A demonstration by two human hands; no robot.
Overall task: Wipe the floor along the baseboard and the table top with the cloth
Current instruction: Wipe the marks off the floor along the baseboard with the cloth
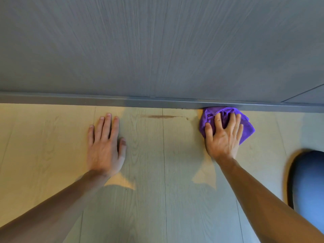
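Head view: right hand (223, 137) spread flat on cloth (249, 130) touching baseboard (122, 100); left hand (105, 148) spread on floor (166, 172).

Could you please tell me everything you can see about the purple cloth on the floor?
The purple cloth looks like soft microfibre, bunched and creased rather than folded flat. It lies on the pale wood-look floor, its top edge pushed against the grey baseboard. The right hand presses flat on it with fingers spread, covering its middle; cloth shows around the fingers. The left hand is apart from it.
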